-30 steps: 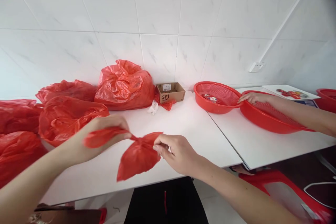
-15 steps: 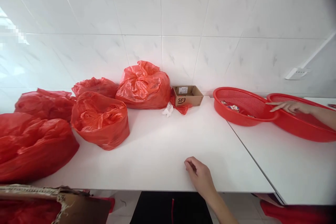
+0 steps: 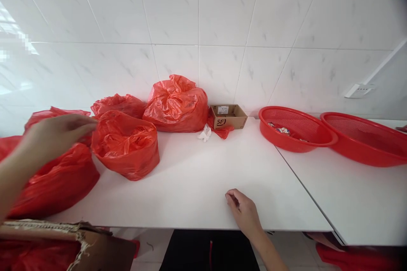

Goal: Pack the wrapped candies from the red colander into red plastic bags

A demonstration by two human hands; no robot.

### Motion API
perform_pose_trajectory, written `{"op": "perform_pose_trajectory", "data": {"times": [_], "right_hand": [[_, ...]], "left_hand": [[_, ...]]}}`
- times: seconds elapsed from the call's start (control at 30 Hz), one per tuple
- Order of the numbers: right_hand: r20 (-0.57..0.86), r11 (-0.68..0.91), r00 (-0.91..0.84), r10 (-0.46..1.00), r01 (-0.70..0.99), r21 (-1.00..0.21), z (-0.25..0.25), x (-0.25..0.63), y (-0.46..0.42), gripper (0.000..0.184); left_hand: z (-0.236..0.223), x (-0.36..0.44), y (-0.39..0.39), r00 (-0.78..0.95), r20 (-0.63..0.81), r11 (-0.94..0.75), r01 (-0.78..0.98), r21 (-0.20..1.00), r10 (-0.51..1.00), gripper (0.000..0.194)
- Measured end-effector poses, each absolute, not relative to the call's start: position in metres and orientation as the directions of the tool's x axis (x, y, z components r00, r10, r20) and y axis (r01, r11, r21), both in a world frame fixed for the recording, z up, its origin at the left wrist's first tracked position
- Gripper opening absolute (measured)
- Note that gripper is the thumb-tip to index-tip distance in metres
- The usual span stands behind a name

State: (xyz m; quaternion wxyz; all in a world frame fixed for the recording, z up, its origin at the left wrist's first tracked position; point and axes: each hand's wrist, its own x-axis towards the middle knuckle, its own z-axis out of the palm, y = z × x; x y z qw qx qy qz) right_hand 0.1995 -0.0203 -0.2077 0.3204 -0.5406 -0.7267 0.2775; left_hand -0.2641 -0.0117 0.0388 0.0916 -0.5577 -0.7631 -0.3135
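Observation:
On the left, my left hand (image 3: pixel 65 129) hangs over the red plastic bags, slightly smeared by motion. Its fingers stretch out to the right, close to the rim of an open-topped red bag (image 3: pixel 130 152), and hold nothing that I can see. Behind and below the wrist lies a larger red bag (image 3: pixel 68 182). My right hand (image 3: pixel 244 209) rests on the white table near its front edge, fingers curled in towards the thumb with nothing visible in them.
Along the wall stand a tied red bag (image 3: pixel 179 106) and a small cardboard box (image 3: pixel 230 118), with crumpled white tissue (image 3: pixel 205 133) before them. Two red basins (image 3: pixel 295 144) (image 3: pixel 365 152) are on the right; small patterned pieces lie in one. A torn carton (image 3: pixel 104 245) is at lower left.
My left hand has come into view from the left, over the bags. Another person's hand has withdrawn from the right basins. My right hand has stayed where it was.

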Motion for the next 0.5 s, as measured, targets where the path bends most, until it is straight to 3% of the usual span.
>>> {"op": "perform_pose_trajectory", "data": {"times": [0.1, 0.27, 0.37, 0.5], "right_hand": [[0.163, 0.254, -0.202, 0.966, 0.606, -0.754, -0.207, 0.198, -0.022, 0.032], [0.184, 0.266, -0.195, 0.963, 0.611, -0.745, -0.205, 0.198, -0.023, 0.031], [0.183, 0.268, -0.2, 0.963, 0.614, -0.743, -0.203, 0.198, -0.023, 0.031], [0.186, 0.277, -0.209, 0.96, 0.608, -0.744, -0.202, 0.198, -0.023, 0.031]], "left_hand": [[0.018, -0.239, 0.034, -0.283, 0.392, 0.199, 0.95, 0.241, 0.875, 0.029], [-0.02, -0.214, 0.075, -0.193, 0.185, 0.154, 0.967, 0.204, 0.964, 0.016], [-0.007, -0.221, 0.071, -0.251, 0.205, 0.205, 0.953, 0.221, 0.946, 0.022], [0.043, -0.242, 0.062, -0.394, 0.349, 0.295, 0.906, 0.305, 0.85, 0.037]]}}
